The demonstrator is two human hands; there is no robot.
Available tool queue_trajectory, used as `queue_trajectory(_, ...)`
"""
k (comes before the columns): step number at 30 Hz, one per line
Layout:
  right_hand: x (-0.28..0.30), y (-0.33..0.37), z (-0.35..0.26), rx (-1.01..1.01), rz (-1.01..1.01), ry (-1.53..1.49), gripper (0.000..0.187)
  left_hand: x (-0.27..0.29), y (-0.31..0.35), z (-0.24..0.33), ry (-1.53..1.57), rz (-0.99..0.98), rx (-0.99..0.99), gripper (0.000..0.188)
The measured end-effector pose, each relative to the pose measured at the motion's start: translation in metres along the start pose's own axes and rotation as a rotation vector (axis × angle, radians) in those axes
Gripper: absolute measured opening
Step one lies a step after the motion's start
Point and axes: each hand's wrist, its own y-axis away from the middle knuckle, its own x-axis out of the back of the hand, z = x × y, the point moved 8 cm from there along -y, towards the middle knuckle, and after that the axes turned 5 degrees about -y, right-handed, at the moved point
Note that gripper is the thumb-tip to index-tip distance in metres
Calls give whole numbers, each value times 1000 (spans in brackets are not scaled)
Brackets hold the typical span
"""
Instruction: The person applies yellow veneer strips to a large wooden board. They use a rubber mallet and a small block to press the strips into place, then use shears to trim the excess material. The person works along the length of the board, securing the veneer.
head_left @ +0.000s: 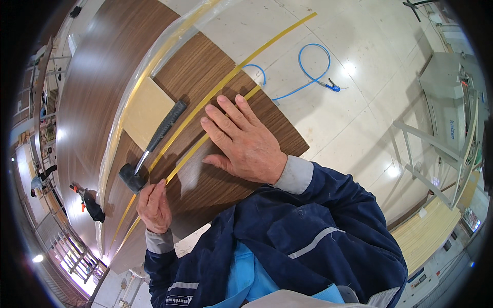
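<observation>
My right hand (246, 145) lies flat on a dark wood-grain panel (231, 174), fingers stretched out and thumb apart. Its fingertips reach over a yellow strip (197, 147) along the far side of that panel. Farther left, my left hand (155, 208) is closed at the same strip, thumb and fingers pinched together; its lower fingers are partly hidden. A second, longer yellow strip (277, 38) runs alongside and juts out beyond the wood. Just beyond my left hand rests a rubber mallet (132, 177) with a black head and grip, touched by neither hand.
A tan rectangular sheet (148, 113) lies beyond the mallet. Clear plastic wrap (149, 56) borders a large brown board (97, 92). On the pale floor a blue air hose (300, 88) ends in a blow gun (333, 87). Black-and-red clamps (91, 203) sit far left; a metal frame (426, 138) stands right.
</observation>
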Motion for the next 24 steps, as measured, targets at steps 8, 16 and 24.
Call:
queue_trajectory(8, 1, -1, 1, -3, -1, -1, 68, 3, -2, 2, -17, -4, -9, 27)
queue_trajectory(16, 2, -1, 3, -5, -4, -22, 69, 5, -6, 6, -12, 12, -29, 30)
queue_trajectory(24, 2, -1, 5, -15, -18, -35, 70, 5, -7, 6, -20, 24, -32, 31)
